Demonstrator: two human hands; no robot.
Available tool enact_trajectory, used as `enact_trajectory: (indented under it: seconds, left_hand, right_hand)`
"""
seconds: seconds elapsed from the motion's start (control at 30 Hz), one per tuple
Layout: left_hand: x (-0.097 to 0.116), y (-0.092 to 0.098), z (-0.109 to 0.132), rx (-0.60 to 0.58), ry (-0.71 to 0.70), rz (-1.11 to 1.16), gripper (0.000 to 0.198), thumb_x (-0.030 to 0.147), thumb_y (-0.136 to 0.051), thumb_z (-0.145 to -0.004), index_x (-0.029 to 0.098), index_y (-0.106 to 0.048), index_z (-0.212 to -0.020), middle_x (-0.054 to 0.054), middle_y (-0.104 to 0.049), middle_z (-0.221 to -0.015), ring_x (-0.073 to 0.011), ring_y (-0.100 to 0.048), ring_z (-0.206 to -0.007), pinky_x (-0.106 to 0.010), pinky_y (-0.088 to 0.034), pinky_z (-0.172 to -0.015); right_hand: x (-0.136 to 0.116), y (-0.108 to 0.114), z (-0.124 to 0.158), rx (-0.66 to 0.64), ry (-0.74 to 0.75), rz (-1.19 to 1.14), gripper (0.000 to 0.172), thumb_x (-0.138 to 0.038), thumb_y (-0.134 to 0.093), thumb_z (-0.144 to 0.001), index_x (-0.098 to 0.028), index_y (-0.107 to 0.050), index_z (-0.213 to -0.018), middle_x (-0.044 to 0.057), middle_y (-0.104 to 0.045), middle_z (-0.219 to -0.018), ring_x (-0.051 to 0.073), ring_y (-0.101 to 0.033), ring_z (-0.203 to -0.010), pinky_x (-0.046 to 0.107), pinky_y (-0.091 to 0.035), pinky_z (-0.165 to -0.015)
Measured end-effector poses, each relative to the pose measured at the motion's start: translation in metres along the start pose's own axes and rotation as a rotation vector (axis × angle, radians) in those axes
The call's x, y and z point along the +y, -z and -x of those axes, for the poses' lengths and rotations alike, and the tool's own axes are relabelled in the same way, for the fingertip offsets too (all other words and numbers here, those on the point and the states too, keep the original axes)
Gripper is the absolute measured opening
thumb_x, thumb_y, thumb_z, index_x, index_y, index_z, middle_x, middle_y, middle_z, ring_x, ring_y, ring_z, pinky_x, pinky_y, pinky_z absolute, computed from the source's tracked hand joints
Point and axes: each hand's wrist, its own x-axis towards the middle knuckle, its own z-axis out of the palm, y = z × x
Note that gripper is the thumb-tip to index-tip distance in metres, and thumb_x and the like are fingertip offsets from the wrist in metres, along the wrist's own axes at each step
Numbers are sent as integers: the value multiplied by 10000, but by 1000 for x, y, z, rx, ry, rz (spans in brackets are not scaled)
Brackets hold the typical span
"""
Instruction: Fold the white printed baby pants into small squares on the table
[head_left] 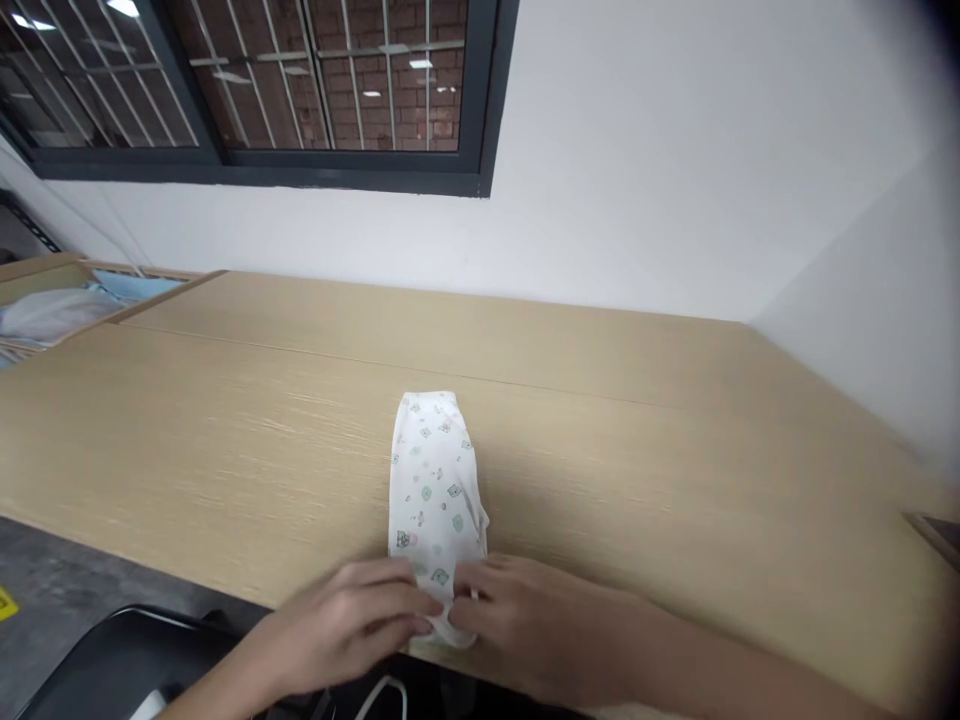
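Observation:
A narrow folded garment (435, 490) of white cloth, printed with small green, grey and pink figures, lies lengthwise on the tabletop near its front edge. It looks like baby clothing, though its exact kind does not show. My left hand (356, 620) holds the near end from the left, fingers closed at the cloth. From the right, my right hand (525, 615) pinches the same end between thumb and curled fingers. Both hands are slightly blurred, and they cover part of the cloth's lower sides.
The wooden table (637, 480) reaches back to a white wall (637, 150) below a barred window (337, 80). At far left a wooden-edged bin (165, 290) contains pale blue and whitish material. A black chair (127, 650) stands below the table at front left.

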Motion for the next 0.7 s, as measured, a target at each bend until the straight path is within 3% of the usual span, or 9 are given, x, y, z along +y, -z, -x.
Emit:
enact_trajectory:
  seconds: [0.1,0.2,0.33,0.43,0.53,0.7]
  left_hand:
    - [-9,20,-14,122,-19,33,278,211,-484,-1006,314,-690,-1161,-13,-730,-1063,-102,-707,-972,-215,-639,-824]
    - [-23,44,-39,240,45,-8,239,258,-471,-1016,264,-688,-1119,-16,-726,-1012,-102,-690,-940,-224,-612,-817]
    - [-50,64,-86,340,183,-152,260,346,-442,-1028,219,-666,-1063,-11,-706,-1010,-108,-653,-921,-239,-551,-856]
    - [-81,65,-121,390,290,-217,283,339,-408,-1030,198,-654,-1035,-24,-682,-1006,-130,-619,-942,-263,-514,-897]
    - [-116,54,-146,379,379,-268,324,326,-366,-1028,177,-653,-1014,-55,-659,-1009,-159,-590,-977,-293,-491,-932]
    - [-158,32,-165,324,442,-274,348,272,-368,-1009,134,-676,-924,-95,-660,-937,-173,-581,-929,-316,-495,-937]
  right_hand:
    - [17,33,-6,72,-107,-164,349,-186,-475,-963,-323,-652,-1231,72,-687,-1127,218,-673,-955,344,-566,-795]
    - [42,59,-19,237,-227,-270,320,-284,-597,-962,-274,-614,-1281,62,-699,-1122,210,-671,-960,338,-546,-811]
    - [86,80,-49,436,-302,-313,273,-363,-703,-894,-202,-681,-1114,56,-721,-1061,190,-652,-862,298,-508,-727]
    - [126,77,-80,558,-351,-293,224,-309,-630,-928,-167,-708,-1083,72,-733,-1043,193,-655,-864,305,-501,-755]
    - [163,60,-108,643,-434,-277,217,-192,-556,-938,-138,-721,-1068,105,-740,-1085,206,-673,-936,311,-507,-829]
    - [198,31,-131,560,-547,-227,267,-127,-491,-943,-132,-730,-1060,117,-749,-1075,220,-685,-959,320,-514,-859]
